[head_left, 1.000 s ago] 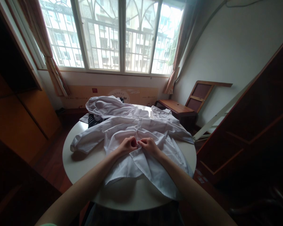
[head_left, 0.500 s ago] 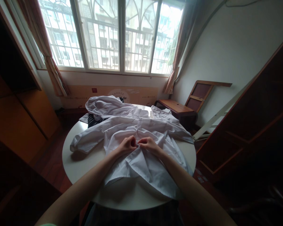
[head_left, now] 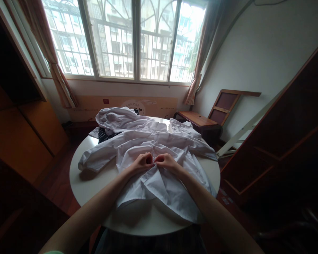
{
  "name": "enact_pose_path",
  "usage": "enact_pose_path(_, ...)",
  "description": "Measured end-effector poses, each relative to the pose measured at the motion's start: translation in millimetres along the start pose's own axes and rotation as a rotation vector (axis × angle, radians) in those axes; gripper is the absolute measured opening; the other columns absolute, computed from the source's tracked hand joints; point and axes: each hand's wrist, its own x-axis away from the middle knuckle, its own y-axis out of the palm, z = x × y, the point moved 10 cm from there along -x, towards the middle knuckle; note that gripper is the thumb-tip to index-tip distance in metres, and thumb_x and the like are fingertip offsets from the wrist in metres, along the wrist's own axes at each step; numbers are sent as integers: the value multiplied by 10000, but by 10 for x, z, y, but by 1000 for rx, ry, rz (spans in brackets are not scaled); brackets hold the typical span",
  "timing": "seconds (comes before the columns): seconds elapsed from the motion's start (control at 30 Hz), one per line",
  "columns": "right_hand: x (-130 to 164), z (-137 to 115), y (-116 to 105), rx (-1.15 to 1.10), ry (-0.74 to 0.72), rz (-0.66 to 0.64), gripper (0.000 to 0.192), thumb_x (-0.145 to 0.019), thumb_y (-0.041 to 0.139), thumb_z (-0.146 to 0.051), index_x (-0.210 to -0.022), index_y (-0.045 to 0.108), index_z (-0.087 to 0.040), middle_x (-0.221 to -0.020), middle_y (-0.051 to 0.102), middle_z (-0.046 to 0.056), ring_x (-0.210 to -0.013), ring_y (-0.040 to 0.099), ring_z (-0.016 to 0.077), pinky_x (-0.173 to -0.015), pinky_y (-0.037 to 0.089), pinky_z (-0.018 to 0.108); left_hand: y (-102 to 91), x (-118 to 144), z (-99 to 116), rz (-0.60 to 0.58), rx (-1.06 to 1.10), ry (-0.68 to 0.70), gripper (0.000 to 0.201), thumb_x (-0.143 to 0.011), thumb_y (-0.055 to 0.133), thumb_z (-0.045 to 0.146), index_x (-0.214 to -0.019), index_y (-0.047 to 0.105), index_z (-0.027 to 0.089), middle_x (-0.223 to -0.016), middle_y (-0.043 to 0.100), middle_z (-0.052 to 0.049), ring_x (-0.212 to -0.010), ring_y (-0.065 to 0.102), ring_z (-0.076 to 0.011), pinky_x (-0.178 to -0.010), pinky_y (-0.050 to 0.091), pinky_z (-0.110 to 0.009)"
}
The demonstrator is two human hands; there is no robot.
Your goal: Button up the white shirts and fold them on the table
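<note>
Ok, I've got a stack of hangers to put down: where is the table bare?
The round table is bare at its near left, between the white shirt and its sleeve, and along the near rim below the hem. The far half is crowded with another white garment and dark striped cloth.

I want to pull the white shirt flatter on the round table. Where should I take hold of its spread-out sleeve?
Probably the cuff end of the sleeve, coming from the left: it lies free on the table, away from both hands pinching the shirt front.
</note>
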Motion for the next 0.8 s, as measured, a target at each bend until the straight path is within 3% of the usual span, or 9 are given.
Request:
enact_pose_path(0.4,26,-12,11,84,23,25,159,-657,605,-184,-742,716,-108,-699,690,58,-642,592,154,-570,396,217,-17,-16,11,-54,40,33,152,-658,626,266,-613,560,136,-567,488,43,-515,417,-60,-486,334,-177)
enact_pose_path(0.8,19,-19,30,113,-14,23,164,-654,589,-163,-748,717,-124,-698,692,45,-654,603,163,-601,415,227,-50,-17,20,0,13,64,141,-655,660,275,-719,597,165,-666,603,20,-596,529,-96,-565,419,-193)
